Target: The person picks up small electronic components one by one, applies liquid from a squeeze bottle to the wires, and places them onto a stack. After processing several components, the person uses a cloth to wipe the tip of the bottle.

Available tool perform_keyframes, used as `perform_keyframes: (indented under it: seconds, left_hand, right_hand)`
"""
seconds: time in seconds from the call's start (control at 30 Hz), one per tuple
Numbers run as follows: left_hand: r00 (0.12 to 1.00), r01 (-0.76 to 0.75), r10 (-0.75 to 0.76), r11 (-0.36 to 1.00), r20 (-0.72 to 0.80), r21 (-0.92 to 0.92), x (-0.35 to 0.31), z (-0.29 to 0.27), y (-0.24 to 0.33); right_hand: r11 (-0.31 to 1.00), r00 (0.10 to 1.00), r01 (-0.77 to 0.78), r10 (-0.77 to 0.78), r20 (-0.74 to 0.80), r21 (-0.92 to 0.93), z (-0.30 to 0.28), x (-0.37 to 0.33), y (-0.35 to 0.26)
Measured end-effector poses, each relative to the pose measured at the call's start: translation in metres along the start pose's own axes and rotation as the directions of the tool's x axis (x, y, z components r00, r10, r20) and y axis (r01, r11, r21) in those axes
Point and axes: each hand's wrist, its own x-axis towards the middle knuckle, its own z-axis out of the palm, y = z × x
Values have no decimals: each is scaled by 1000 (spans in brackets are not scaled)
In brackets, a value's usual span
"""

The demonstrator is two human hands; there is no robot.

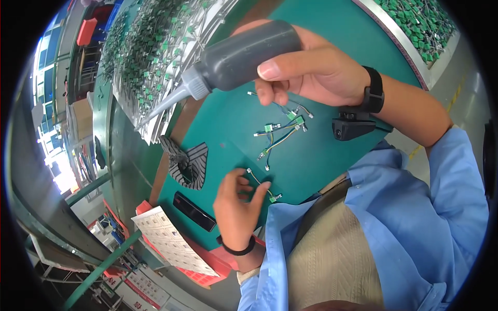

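My right hand (316, 67) is wrapped round a dark grey squeeze bottle (249, 54). The bottle is tilted, and its long light-grey nozzle (171, 101) points down to the left. Lower down, my left hand (241, 199) is over the green table, thumb and fingers apart. Beside its fingertips lies a short wired part (274, 197) with a green block and a white plug; its wires run close to the thumb, and whether they touch is hard to tell. Several similar wired parts (298, 122) lie in a loose cluster on the table, below the bottle hand.
A large heap of green wired parts (155, 46) covers a white surface at the upper left. Another tray of green parts (420, 26) is at the upper right. A striped cloth (194, 163), a black flat object (193, 211) and a red crate (218, 264) under a printed sheet (171, 241) are on the left.
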Motion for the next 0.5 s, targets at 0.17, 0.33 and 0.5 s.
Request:
perform_keyframes:
  seconds: [0.17, 0.33, 0.5]
  left_hand:
    - [997, 70, -74, 976, -9, -204, -3, 14, 2]
    - [959, -186, 135, 963, -249, -195, 10, 2, -13]
    - [865, -373, 156, 835, -477, -404, 4, -1, -22]
  right_hand:
    - [1000, 1000, -9, 9, -9, -9, 10, -2, 7]
    - [999, 1000, -15, 16, 3, -47, 8, -2, 3]
    - [995, 997, -67, 64, -42, -71, 2, -5, 5]
